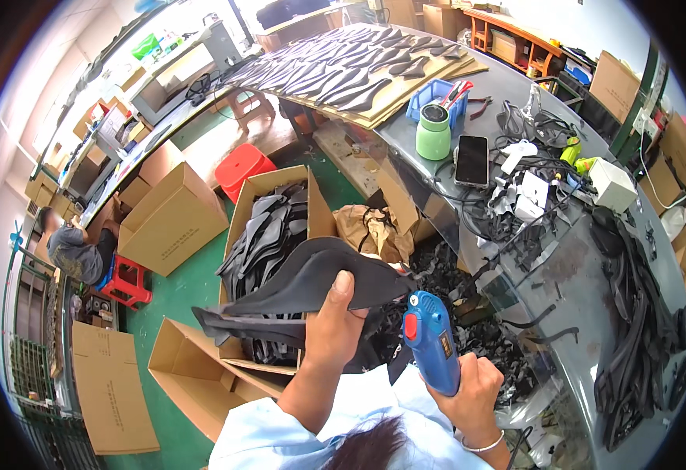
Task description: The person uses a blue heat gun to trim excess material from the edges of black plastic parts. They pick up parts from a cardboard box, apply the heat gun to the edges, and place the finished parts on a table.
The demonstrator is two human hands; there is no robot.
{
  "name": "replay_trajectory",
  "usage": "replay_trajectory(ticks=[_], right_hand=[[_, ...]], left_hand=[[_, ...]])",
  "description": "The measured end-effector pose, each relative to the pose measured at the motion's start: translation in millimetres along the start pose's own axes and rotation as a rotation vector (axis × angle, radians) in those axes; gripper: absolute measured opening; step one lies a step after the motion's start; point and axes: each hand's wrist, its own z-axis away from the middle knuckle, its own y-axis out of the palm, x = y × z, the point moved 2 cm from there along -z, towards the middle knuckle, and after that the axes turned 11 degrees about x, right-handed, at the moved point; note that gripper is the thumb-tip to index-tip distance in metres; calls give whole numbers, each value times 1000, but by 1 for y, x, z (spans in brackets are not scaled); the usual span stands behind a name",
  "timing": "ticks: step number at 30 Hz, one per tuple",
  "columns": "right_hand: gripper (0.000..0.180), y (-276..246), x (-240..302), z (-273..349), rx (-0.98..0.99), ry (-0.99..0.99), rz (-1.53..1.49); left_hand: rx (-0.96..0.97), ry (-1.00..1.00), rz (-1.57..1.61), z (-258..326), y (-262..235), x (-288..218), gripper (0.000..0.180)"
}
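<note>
- Holding a black curved pad up in the left hand, fingers wrapped around its lower edge, thumb pressing on top; the piece is sitting in the air above the open box of black parts, not resting on anything.
- Gripping a blue glue gun in the right hand, fingers closed tight round the handle; nozzle is pointing up at the right end of the pad, looks touching or just beside it, can't tell which.
- Can't tell whether a finger is pulling the trigger; the red button on the gun body is showing, untouched.
- Judgement on doing it well: keeping the pad steady with the thumb is working, but the left-hand fingers are sitting near the middle, so the far right tip is likely flexing under nozzle pressure. Shifting the grip nearer the nozzle end would stiffen it.
- Keeping the nozzle angled along the edge rather than square into it should be laying a thinner, even line.
- Risk: fingers of the left hand are near the hot end; keeping them behind the nozzle path.
- Around: grey worktop to the right carrying a green flask, a phone, and tangled black straps; scrap offcuts piling below its edge; more cardboard boxes on the green floor.
</note>
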Motion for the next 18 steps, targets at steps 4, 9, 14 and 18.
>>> replay_trajectory(ticks=[4,9,14,18], right_hand=[[42,1,-3,3,-4,1,41],[42,1,-4,2,8,-6,23],[44,-1,-2,4,28,0,-26],[46,-1,-1,3,36,-3,-49]], left_hand=[[-11,-25,-21,-2,-2,-5,30],[62,-45,-227,-4,-3,-3,28],[146,55,-449,1,-11,-3,34],[54,169,-314,-4,-2,-10,29]])
